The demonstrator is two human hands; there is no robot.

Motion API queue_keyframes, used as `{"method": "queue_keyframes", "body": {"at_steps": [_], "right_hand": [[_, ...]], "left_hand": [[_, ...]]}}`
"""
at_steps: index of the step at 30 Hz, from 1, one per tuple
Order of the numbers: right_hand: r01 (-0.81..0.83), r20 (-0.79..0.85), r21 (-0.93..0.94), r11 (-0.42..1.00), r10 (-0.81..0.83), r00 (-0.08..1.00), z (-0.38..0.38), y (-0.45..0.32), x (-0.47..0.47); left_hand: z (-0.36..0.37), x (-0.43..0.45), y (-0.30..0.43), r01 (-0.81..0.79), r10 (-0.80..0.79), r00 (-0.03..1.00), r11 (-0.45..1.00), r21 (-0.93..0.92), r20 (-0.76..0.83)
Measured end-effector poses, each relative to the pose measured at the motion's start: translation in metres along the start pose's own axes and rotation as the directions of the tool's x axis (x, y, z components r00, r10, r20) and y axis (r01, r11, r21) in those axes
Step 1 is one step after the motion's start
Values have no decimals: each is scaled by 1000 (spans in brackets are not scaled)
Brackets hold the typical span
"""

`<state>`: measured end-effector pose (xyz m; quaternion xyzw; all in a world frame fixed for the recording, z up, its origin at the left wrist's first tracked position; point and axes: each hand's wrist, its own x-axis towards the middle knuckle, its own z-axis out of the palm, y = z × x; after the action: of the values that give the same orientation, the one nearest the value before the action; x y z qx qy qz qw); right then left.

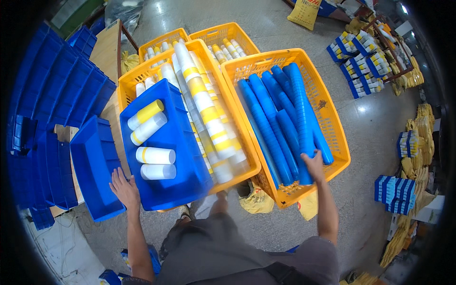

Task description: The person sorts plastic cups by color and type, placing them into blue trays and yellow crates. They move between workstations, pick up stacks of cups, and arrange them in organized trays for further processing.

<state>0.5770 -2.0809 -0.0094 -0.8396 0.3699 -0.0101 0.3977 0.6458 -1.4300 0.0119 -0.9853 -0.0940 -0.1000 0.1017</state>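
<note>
My right hand [314, 165] grips the near end of a long stack of blue cups [302, 117], which lies over further blue stacks in a yellow plastic crate [338, 124]. My left hand [124, 187] has its fingers apart, between an empty blue bin [94, 160] and a blue bin [188, 149] holding several short white and yellow cup stacks [155, 155]. That second bin rests on another yellow crate [254, 160], filled with long white and yellow stacks [203, 99]. Whether my left hand touches a bin, I cannot tell.
Many blue bins [60, 74] are piled at the left beside a wooden table [107, 46]. Two more yellow crates [245, 35] with cup stacks stand behind. Filled blue bins [395, 194] and yellow sacks [422, 142] are on the right; a yellow bag [258, 199] lies under the crates.
</note>
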Motion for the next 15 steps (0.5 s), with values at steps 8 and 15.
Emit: {"method": "queue_keyframes", "body": {"at_steps": [8, 15], "right_hand": [[137, -104, 49, 989, -131, 986, 89, -65, -265], [197, -163, -21, 980, -198, 967, 124, -52, -362]], "left_hand": [[-18, -47, -89, 64, -131, 968, 954, -293, -214], [-10, -70, -172, 59, 70, 958, 903, -426, 280]]}}
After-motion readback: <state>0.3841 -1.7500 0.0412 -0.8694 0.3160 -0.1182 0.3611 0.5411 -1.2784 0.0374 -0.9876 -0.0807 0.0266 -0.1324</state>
